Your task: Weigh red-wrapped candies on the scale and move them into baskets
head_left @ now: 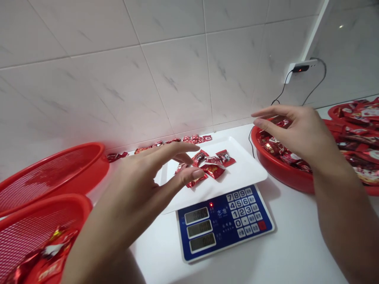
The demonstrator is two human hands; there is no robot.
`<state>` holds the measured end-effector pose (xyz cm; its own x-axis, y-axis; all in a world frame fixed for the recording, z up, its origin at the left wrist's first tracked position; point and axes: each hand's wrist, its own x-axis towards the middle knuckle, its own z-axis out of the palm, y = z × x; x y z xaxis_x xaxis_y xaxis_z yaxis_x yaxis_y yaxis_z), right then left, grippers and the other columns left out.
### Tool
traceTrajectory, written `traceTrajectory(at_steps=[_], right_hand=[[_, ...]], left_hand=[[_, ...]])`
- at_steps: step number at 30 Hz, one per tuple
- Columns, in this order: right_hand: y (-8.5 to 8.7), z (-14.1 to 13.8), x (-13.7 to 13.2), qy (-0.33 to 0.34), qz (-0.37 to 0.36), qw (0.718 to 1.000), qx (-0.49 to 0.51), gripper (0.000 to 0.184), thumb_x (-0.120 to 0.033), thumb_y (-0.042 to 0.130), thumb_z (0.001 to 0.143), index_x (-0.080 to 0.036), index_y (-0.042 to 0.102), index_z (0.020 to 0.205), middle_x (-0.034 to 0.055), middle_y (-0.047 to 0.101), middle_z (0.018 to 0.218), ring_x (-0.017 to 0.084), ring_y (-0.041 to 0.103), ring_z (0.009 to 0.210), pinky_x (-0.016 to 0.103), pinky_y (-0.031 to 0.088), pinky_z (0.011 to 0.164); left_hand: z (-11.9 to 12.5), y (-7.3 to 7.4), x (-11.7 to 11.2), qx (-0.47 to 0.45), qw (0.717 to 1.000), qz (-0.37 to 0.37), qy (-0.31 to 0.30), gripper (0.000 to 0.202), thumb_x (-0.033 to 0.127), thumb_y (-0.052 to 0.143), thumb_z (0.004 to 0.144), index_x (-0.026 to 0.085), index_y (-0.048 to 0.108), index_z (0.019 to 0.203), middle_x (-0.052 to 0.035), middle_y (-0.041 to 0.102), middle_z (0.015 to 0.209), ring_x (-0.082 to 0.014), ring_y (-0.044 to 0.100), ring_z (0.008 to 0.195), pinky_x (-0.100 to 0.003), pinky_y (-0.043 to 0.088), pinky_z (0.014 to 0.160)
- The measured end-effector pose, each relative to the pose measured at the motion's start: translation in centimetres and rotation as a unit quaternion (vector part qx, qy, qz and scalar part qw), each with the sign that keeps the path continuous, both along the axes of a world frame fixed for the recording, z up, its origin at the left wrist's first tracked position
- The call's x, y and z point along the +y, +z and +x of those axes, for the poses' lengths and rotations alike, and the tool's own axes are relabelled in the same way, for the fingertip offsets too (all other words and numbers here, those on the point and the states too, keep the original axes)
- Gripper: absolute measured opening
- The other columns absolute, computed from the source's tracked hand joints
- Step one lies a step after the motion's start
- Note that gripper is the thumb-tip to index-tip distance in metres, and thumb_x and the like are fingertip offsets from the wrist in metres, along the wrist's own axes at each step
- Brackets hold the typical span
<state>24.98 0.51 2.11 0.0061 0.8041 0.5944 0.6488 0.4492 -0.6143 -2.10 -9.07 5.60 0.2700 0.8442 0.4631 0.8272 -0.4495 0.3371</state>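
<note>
Several red-wrapped candies (pixel 213 171) lie in a loose group on the white pan of a digital scale (pixel 239 183). The scale's blue panel (pixel 223 223) has a keypad on the right and three small displays on the left. My left hand (pixel 148 177) hovers over the pan's left side, thumb and fingers apart, partly hiding the candies there; nothing shows in it. Above a red basket of wrapped candies (pixel 281 167) is my right hand (pixel 291 128), its thumb parted from the fingers and nothing visible between them.
Two red mesh baskets stand at left; the nearer basket (pixel 79 203) contains wrapped candies, the farther basket (pixel 100 152) leans by the wall. More candies (pixel 195 139) line the wall behind the scale. Another candy-filled basket (pixel 331 112) is far right. Cables run from a wall socket (pixel 304 67).
</note>
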Motion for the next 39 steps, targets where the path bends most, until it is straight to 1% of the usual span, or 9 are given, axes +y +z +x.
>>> traceTrajectory(at_steps=[6, 10, 15, 19, 24, 28, 32, 35, 39], right_hand=[[-0.8, -1.3, 0.6, 0.038, -0.070, 0.997, -0.004, 0.032, -0.042, 0.064, 0.089, -0.022, 0.075, 0.112, 0.0073, 0.075, 0.105, 0.024, 0.070, 0.088, 0.041, 0.053, 0.086], [-2.2, -2.3, 1.5, 0.106, -0.208, 0.963, -0.131, 0.077, -0.057, 0.067, 0.084, -0.022, 0.049, 0.150, 0.0133, 0.057, 0.145, 0.033, 0.058, 0.125, 0.047, 0.047, 0.102], [-3.5, -3.7, 1.5, 0.201, -0.245, 0.924, -0.214, 0.098, -0.058, 0.073, 0.076, -0.026, 0.033, 0.160, 0.0133, 0.044, 0.156, 0.036, 0.039, 0.144, 0.046, 0.038, 0.112], [-4.3, -4.6, 1.4, 0.230, -0.250, 0.914, -0.222, 0.093, -0.054, 0.077, 0.074, -0.033, 0.039, 0.156, 0.0137, 0.045, 0.154, 0.039, 0.045, 0.138, 0.053, 0.039, 0.109], [-4.9, -5.6, 1.7, 0.306, -0.225, 0.898, -0.221, 0.045, -0.035, 0.052, 0.096, -0.023, 0.062, 0.139, 0.0154, 0.060, 0.135, 0.031, 0.056, 0.124, 0.048, 0.041, 0.106], [-4.8, -6.3, 1.4, 0.342, -0.206, 0.892, -0.213, 0.039, -0.016, 0.042, 0.097, -0.017, 0.067, 0.127, 0.0154, 0.063, 0.129, 0.027, 0.061, 0.114, 0.043, 0.046, 0.100], [-4.9, -6.6, 1.2, 0.345, -0.228, 0.883, -0.222, 0.023, -0.013, 0.050, 0.093, -0.011, 0.071, 0.103, 0.0201, 0.065, 0.123, 0.031, 0.059, 0.116, 0.042, 0.048, 0.097], [-5.1, -6.1, 1.8, 0.358, -0.243, 0.887, -0.159, 0.027, -0.016, 0.046, 0.097, -0.015, 0.066, 0.116, 0.0151, 0.066, 0.125, 0.025, 0.062, 0.113, 0.036, 0.051, 0.093], [-4.8, -5.0, 2.3, 0.352, -0.278, 0.883, -0.142, 0.034, -0.024, 0.046, 0.099, -0.016, 0.058, 0.130, 0.0123, 0.064, 0.134, 0.023, 0.061, 0.118, 0.033, 0.048, 0.096]], left_hand=[[-0.5, -0.6, 1.4, -0.021, 1.000, 0.001, 0.000, 0.027, 0.051, 0.061, 0.094, 0.035, 0.069, 0.114, 0.0030, 0.077, 0.104, -0.0170, 0.072, 0.093, -0.018, 0.049, 0.053], [-0.1, -2.8, 3.8, -0.028, 1.000, -0.011, 0.001, 0.041, 0.057, 0.058, 0.094, 0.031, 0.063, 0.125, -0.0039, 0.070, 0.122, -0.0243, 0.065, 0.113, -0.036, 0.056, 0.089], [-0.8, -6.6, 7.1, 0.050, 0.983, -0.174, -0.006, 0.095, 0.069, 0.069, 0.078, 0.029, 0.030, 0.155, -0.0179, 0.029, 0.163, -0.0419, 0.032, 0.147, -0.062, 0.035, 0.114], [-1.8, -8.4, 8.6, 0.069, 0.966, -0.247, 0.001, 0.119, 0.072, 0.076, 0.068, 0.028, 0.016, 0.160, -0.0244, 0.011, 0.167, -0.0517, 0.010, 0.151, -0.076, 0.024, 0.113], [-0.6, -10.0, 9.2, 0.061, 0.967, -0.245, -0.039, 0.130, 0.072, 0.079, 0.064, 0.023, 0.008, 0.161, -0.0263, 0.005, 0.167, -0.0500, 0.001, 0.152, -0.075, 0.018, 0.116], [1.3, -10.7, 8.8, 0.039, 0.974, -0.205, -0.084, 0.123, 0.065, 0.077, 0.071, 0.026, 0.003, 0.161, -0.0208, 0.011, 0.168, -0.0435, 0.003, 0.155, -0.067, 0.021, 0.120], [2.4, -10.8, 8.4, 0.015, 0.982, -0.156, -0.101, 0.095, 0.056, 0.067, 0.086, 0.030, 0.012, 0.160, -0.0168, 0.039, 0.157, -0.0377, 0.033, 0.147, -0.060, 0.035, 0.116], [2.8, -10.9, 8.4, 0.008, 0.988, -0.128, -0.090, 0.067, 0.048, 0.052, 0.097, 0.032, 0.025, 0.157, -0.0141, 0.055, 0.137, -0.0318, 0.053, 0.126, -0.054, 0.045, 0.105], [2.9, -11.0, 8.4, 0.029, 0.992, -0.105, -0.068, 0.046, 0.041, 0.043, 0.102, 0.029, 0.045, 0.146, -0.0128, 0.059, 0.124, -0.0300, 0.055, 0.117, -0.053, 0.047, 0.101]])
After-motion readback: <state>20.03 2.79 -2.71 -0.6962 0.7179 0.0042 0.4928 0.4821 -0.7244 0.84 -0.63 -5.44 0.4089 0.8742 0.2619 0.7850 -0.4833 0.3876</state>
